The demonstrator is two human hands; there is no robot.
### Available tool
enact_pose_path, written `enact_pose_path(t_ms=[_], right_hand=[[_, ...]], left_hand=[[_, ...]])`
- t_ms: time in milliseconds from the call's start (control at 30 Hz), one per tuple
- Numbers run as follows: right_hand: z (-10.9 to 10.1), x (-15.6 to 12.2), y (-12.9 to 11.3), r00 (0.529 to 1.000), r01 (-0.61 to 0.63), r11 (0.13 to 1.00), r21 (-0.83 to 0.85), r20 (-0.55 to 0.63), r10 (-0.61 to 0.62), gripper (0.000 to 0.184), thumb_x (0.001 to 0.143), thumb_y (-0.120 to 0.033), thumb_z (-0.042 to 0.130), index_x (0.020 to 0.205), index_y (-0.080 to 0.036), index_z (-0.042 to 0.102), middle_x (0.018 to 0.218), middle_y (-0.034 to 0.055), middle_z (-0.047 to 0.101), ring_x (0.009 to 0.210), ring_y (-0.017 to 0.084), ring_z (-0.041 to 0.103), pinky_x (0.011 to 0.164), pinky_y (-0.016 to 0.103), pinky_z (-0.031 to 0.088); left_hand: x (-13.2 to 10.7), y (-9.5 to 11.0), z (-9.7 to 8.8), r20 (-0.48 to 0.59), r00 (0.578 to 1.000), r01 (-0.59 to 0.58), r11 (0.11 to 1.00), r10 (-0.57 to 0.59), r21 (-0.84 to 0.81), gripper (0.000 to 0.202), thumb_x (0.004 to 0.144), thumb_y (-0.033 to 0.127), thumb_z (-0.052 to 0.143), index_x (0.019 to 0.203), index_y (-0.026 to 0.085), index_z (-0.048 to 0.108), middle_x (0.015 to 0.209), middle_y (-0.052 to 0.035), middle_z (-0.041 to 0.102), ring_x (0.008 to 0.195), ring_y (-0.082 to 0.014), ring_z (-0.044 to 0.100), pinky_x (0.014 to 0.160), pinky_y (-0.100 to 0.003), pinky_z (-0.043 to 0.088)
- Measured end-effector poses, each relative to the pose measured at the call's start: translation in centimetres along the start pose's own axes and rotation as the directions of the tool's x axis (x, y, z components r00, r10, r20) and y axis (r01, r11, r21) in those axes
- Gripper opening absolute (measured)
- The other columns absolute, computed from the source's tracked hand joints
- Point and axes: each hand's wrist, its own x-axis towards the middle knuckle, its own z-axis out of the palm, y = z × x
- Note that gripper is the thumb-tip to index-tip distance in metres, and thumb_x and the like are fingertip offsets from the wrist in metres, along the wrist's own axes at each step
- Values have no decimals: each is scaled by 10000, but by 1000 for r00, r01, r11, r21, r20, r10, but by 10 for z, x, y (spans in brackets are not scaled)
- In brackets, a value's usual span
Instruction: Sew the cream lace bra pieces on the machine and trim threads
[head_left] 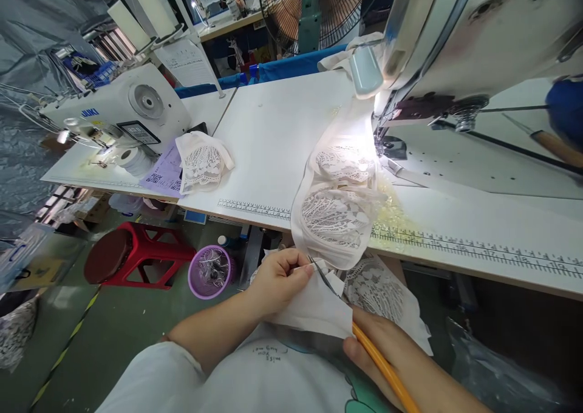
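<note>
Near my lap, my left hand (282,282) is closed, pinching the edge of a white fabric piece (314,310) between thumb and fingers. My right hand (380,343) is wrapped round the orange handle of a pair of scissors (381,364). Their dark blades lie across the top of the fabric, with the tip close to my left thumb. Just above hangs a white lace-patterned bra cup piece (337,218) over the table edge, its far end under the sewing machine's lit needle area. Another lace piece (380,291) hangs lower, behind my right hand.
A large sewing machine (501,42) rises at the right of the white table (266,139). Another machine (150,100) stands left, near a folded lace piece (203,161). Below are a red stool (150,255) and purple bin (195,279). A fan (314,12) stands behind.
</note>
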Motion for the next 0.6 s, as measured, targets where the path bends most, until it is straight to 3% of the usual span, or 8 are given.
enact_pose_path(t_ms=[167,267,400,500,600], right_hand=[[7,3,5,999,-33,999,-41,-28,32,322,830,-516,426,682,-233,470,593,1,551,518,176,502,502,291,414],[8,3,8,991,-70,995,-68,-118,62,343,834,-518,421,637,-238,428,565,1,534,509,177,499,478,288,384],[-8,-3,11,961,-95,986,-137,-273,54,351,774,-558,505,649,-248,400,557,-18,483,497,164,447,452,287,354],[-23,-5,8,922,-38,993,-115,-388,-10,374,685,-585,610,751,-243,471,597,-26,456,513,158,435,464,293,381],[-26,-1,-1,922,37,999,-13,-386,-40,313,735,-492,611,875,-224,531,627,-23,457,551,157,480,547,304,441]], left_hand=[[1,0,0,-19,1000,-19,1000,19,4,295,724,390,591,607,153,460,565,39,403,510,-63,327,489,-200,260],[0,2,-1,-15,999,-35,999,35,28,277,733,377,584,615,150,478,585,28,430,529,-71,352,503,-206,278],[-4,5,-1,67,995,-79,995,74,65,271,765,387,578,668,135,547,632,-5,504,584,-94,430,548,-218,336],[-8,4,1,125,981,-158,985,148,69,274,800,405,566,813,135,603,714,-37,565,645,-115,498,586,-223,387],[-10,0,4,171,960,-238,968,221,85,311,821,384,565,1031,155,565,715,-21,563,604,-97,494,549,-201,385]])
